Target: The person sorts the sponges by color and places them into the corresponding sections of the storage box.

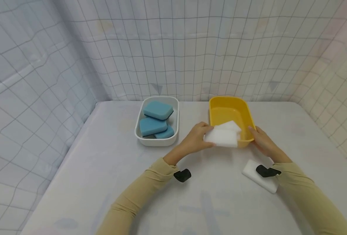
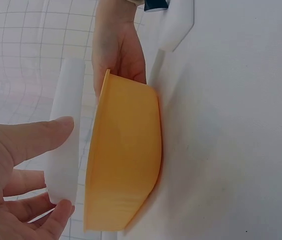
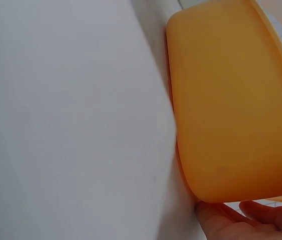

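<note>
My left hand (image 1: 197,137) pinches a white sponge block (image 1: 221,138) between thumb and fingers, over the near edge of a yellow plastic tub (image 1: 230,101). In the left wrist view the thumb lies across one face of the sponge (image 2: 66,105), and fingertips hold its lower end. Another white sponge (image 1: 231,125) shows inside the tub, partly hidden behind the held one. At the tub's near right corner, my right hand (image 1: 264,143) grips the rim, thumb on the inner side. The right wrist view shows the tub's outer wall (image 3: 236,105) with fingers (image 3: 231,225) against it.
A white tub (image 1: 177,120) holding several blue sponges (image 1: 152,126) stands to the left. One more white sponge (image 1: 258,178) lies on the table near my right wrist, partly covered by a black wrist strap piece (image 1: 265,171). Grid-patterned curtains (image 1: 191,58) enclose the table.
</note>
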Motion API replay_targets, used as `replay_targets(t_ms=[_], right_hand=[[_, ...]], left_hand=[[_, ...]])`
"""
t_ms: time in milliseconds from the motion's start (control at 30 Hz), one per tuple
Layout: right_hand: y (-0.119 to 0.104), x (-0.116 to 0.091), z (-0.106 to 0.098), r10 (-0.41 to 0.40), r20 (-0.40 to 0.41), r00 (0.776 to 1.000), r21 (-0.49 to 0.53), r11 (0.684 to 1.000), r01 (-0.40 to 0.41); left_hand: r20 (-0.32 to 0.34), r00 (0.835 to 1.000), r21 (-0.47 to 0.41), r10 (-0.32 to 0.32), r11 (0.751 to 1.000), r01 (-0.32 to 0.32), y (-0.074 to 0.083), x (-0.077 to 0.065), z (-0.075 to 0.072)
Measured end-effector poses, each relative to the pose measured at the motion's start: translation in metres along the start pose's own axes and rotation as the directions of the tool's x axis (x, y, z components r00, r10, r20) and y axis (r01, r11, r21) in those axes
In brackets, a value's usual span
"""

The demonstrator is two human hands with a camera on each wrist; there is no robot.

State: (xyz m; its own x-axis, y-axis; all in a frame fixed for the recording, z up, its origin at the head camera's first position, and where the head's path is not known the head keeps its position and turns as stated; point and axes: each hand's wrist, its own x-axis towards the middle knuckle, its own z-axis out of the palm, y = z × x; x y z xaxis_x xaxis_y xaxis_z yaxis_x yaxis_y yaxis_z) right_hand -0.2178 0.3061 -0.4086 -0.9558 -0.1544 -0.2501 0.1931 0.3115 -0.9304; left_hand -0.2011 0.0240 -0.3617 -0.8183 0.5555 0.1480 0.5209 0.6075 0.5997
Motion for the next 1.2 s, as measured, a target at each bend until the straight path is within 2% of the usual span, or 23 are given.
replay_targets(t_ms=[200,400,567,867,1200], right_hand=[[0.003,0.0,-0.001,-0.013,-0.006,1.0,-0.019,1.0,0.013],[0.002,0.0,-0.001,-0.01,0.009,1.0,-0.028,1.0,0.011],[0.001,0.0,-0.001,-0.01,0.014,1.0,0.004,1.0,0.01],[0.005,0.0,0.0,-0.008,0.015,1.0,0.028,1.0,0.008],[0.002,0.0,0.0,0.003,0.005,1.0,0.028,1.0,-0.003]], left_hand=[[-0.031,0.999,0.023,0.022,1.0,-0.022,0.0,0.006,0.003],[-0.026,1.0,0.049,-0.007,0.999,0.008,0.002,0.015,0.007],[-0.023,1.0,0.087,-0.009,0.996,0.011,0.001,0.023,0.011],[-0.071,0.997,0.128,0.016,0.992,-0.007,0.003,0.037,0.02],[-0.043,0.998,0.17,-0.05,0.984,0.056,0.009,0.048,0.024]])
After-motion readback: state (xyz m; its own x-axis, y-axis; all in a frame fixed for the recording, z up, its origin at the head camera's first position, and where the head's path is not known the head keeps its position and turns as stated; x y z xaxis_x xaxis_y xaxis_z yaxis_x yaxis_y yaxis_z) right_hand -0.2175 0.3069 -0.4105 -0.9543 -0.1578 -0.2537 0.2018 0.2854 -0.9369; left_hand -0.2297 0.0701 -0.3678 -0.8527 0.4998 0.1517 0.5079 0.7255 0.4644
